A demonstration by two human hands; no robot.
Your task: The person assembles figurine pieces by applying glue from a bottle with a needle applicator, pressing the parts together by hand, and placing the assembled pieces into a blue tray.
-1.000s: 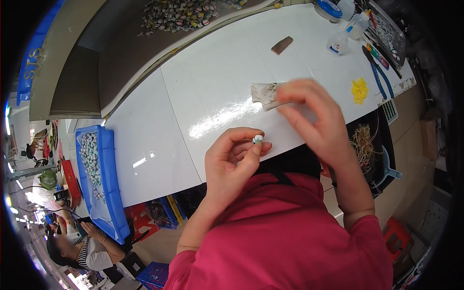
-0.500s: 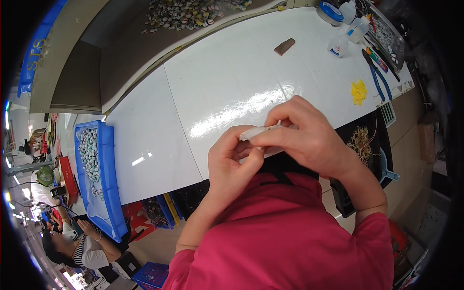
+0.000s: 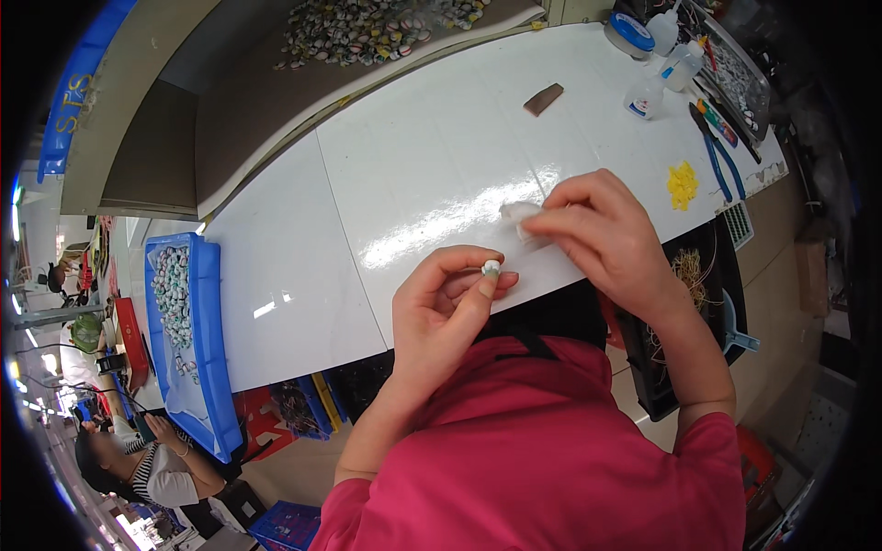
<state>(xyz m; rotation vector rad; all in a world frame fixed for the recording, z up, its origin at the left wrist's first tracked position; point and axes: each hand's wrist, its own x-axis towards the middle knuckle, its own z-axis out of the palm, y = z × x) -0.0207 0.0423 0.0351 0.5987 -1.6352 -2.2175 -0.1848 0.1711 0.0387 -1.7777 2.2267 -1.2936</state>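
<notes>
A: Two hands over the white table point(image 3: 303, 275), both yours. Left hand point(image 3: 446, 308) comes up from the lower edge, wrist bent back, fingers curled; thumb and forefinger pinch a small white round part point(image 3: 491, 267) at the fingertips, just above the table's near edge.

B: And your right hand point(image 3: 606, 239)?

A: It reaches in from the right, palm down, fingers bunched and closed on a small crumpled clear bag point(image 3: 520, 217). Bag sits at the fingertips, low over the table; whether it touches the surface, cannot tell. Bag and round part are near each other, not touching.

B: Packages and containers on your bench?

A: Far right corner: two small clear squeeze bottles point(image 3: 648, 96) with blue on their labels, beside a round blue-lidded tub point(image 3: 631, 29). Blue-handled pliers point(image 3: 719, 151) lie toward the right edge, with a little heap of yellow pieces point(image 3: 682, 184) just on the near side of them. A small brown block point(image 3: 543, 98) lies alone, well apart from your hands.

B: To your left?

A: Long blue tray point(image 3: 209, 349) off the table's left end, holding small round pale parts. Beyond the table's far edge, a grey surface with a heap of like parts point(image 3: 386, 32). Blue strip sign point(image 3: 78, 87) with yellow lettering runs along the upper left. Black bin point(image 3: 707, 275) with tangled wire sits under your right forearm.
</notes>
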